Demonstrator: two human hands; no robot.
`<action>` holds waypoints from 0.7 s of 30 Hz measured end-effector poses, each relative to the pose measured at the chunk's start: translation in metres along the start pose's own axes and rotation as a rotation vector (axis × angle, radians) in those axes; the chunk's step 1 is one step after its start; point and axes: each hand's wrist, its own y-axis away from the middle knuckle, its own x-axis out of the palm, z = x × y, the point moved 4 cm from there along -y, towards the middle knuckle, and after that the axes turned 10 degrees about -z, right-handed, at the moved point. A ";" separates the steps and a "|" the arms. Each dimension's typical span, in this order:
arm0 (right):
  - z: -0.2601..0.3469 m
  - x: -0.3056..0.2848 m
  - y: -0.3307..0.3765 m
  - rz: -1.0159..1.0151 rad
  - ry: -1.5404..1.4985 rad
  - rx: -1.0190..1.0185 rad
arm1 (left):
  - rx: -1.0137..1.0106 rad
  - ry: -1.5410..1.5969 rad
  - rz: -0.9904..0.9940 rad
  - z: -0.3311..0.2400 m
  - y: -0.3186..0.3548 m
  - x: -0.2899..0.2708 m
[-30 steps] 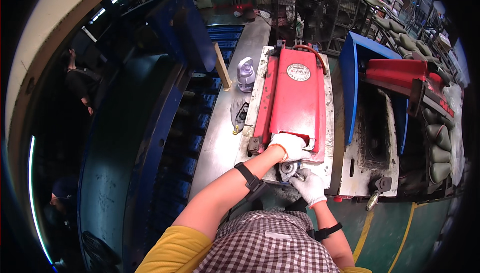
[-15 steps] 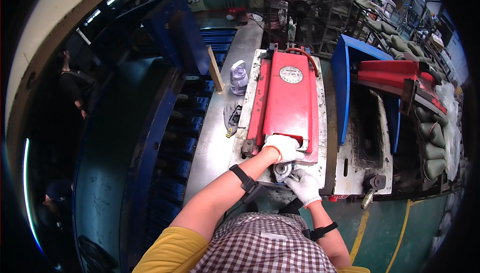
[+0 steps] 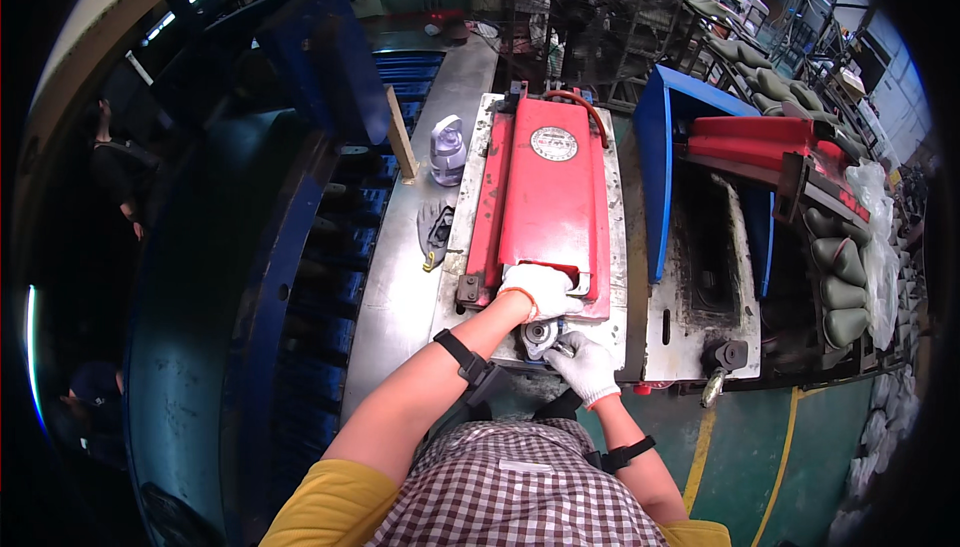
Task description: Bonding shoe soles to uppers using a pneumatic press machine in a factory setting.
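White gloves, black wrist straps, yellow sleeves, checked apron.

Gloved left hand (image 3: 538, 290) covers the near edge of the red machine cover (image 3: 545, 202), hiding whatever lies under its palm. The small round metal part (image 3: 541, 332) shows only partly between that hand and the gloved right hand (image 3: 585, 367); the right hand's fingers (image 3: 565, 349) curl over something too small to make out. Whether either hand grips or merely rests cannot be told. A dark object (image 3: 436, 227) on the steel tabletop (image 3: 400, 287) beside the spray bottle (image 3: 447, 152) is too indistinct to identify. The person's torso is cut off by the lower edge, and the fisheye rim blacks out both sides.
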 end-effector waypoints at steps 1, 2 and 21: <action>0.000 0.000 0.000 0.007 -0.004 -0.006 | -0.001 -0.001 -0.003 0.000 0.000 0.000; 0.000 0.000 0.000 0.019 0.004 0.006 | 0.000 -0.005 -0.008 0.000 0.000 0.000; -0.001 0.000 0.001 -0.009 0.022 -0.019 | -0.006 -0.002 -0.011 0.001 0.001 0.001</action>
